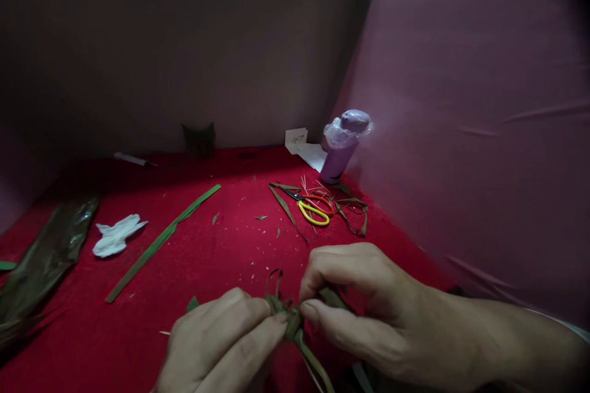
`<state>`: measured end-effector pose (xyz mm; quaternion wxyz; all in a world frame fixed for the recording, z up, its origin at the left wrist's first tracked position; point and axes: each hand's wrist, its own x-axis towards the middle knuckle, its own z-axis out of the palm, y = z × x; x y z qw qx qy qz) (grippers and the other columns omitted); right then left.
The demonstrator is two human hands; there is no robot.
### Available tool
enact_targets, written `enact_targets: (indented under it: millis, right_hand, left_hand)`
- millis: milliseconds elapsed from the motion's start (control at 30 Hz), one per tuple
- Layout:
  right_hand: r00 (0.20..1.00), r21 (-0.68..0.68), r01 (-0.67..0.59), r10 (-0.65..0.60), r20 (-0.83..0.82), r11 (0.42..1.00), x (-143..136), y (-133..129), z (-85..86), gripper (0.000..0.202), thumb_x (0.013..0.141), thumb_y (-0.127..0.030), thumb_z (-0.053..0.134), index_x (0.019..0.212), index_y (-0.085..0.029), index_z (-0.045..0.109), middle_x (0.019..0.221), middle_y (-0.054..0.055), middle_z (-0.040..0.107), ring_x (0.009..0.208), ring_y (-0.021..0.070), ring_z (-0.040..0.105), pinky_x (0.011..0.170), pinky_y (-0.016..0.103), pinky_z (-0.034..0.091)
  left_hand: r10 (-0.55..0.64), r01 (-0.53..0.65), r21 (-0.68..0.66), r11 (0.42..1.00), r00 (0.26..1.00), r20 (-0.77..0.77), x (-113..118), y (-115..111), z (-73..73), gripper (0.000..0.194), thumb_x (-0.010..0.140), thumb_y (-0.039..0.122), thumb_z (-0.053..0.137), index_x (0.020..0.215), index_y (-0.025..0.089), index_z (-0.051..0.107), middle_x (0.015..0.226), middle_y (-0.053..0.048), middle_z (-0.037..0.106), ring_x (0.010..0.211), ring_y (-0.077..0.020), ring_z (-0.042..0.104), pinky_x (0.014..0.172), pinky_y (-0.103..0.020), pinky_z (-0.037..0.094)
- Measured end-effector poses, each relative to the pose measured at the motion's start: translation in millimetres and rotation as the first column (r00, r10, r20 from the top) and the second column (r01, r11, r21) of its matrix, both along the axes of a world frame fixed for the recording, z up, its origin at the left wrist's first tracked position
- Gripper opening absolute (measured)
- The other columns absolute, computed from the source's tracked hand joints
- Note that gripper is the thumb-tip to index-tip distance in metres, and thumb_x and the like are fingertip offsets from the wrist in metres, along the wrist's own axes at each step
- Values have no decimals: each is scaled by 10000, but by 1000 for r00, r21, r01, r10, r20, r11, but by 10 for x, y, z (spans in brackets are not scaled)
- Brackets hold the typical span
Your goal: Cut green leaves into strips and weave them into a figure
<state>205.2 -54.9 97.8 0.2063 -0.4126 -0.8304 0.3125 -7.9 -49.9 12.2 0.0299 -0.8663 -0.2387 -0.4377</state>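
A small knotted bundle of green leaf strips [293, 323] is between my hands at the bottom centre, with a thin loop standing up and longer strips trailing down. My left hand [224, 341] pinches the bundle from the left, its fingers closed round the knot. From the right, my right hand [364, 304] holds thumb and index finger together at the knot's edge. Darker leaf shows behind its fingers. Scissors [314, 212] with red and yellow handles lie beyond my hands, among leaf scraps and thin sticks.
A long green strip [163, 238], crumpled white tissue [117, 236] and broad dark leaves [53, 258] lie on the left of the red cloth [193, 270]. Further back are a pen-like object [132, 159], a dark green folded piece [199, 140], white cards [295, 139] and a purple bottle [338, 159].
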Motion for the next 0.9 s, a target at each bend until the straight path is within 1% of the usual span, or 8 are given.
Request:
enact_targets:
  millis: [67,100,233,367,500,600,800,900]
  right_hand:
    - [999,-87,-19,15,-45,996,2,36,-18,75,851,-120,498,806,-153,549,665,-39,483,584,73,418,561,191,383]
    - [998,-125,-18,10,-66,992,1,46,-29,75,851,-116,499,806,-151,546,661,-42,483,579,69,417,554,187,378]
    - [996,-249,11,-33,-83,968,-2,64,-66,84,853,-118,495,799,-153,549,642,-50,487,571,64,422,546,174,379]
    - [997,-318,11,-36,-74,948,3,85,-89,68,855,-163,522,853,-145,588,681,-29,537,616,77,470,582,181,411]
    - [994,-325,-8,-28,-106,946,2,101,-91,119,835,-257,588,869,-146,614,755,0,596,702,103,521,675,214,453]
    - [995,-304,-36,4,-102,952,-14,106,-74,127,811,-262,627,844,-139,629,780,9,621,732,107,548,704,212,457]
    - [998,-297,-63,60,-20,953,-40,113,-44,90,829,-185,581,841,-122,644,723,0,597,628,81,523,568,167,427]
    - [995,-294,-99,92,-38,951,-33,115,-29,82,825,-153,567,833,-116,640,708,-4,578,605,76,495,553,167,417]
  left_hand:
    - [-97,99,-29,995,994,40,31,45,71,153,864,172,495,878,155,647,746,-44,700,680,-140,640,542,-232,497]
    - [-125,129,-83,988,991,48,48,64,110,140,862,167,495,869,154,635,731,-44,697,666,-140,638,505,-224,482]
    - [-149,155,-171,973,988,47,105,106,225,132,860,153,491,846,154,622,680,-35,685,579,-123,609,463,-212,466]
    - [-203,208,-212,955,978,46,126,113,228,124,832,128,520,854,152,640,626,-23,646,536,-118,573,447,-209,461]
    - [-216,219,-206,954,976,38,136,117,200,127,810,95,531,854,138,642,624,-26,640,519,-119,559,437,-212,450]
    - [-201,200,-195,960,979,18,134,116,192,123,811,96,524,828,140,638,629,-22,645,516,-112,552,433,-204,444]
    - [-221,220,-210,953,975,20,112,120,175,122,796,80,537,853,123,636,654,-36,650,538,-119,566,445,-212,458]
    - [-233,237,-250,939,971,49,105,123,156,162,817,95,513,931,136,621,682,-37,654,575,-129,585,463,-222,469]
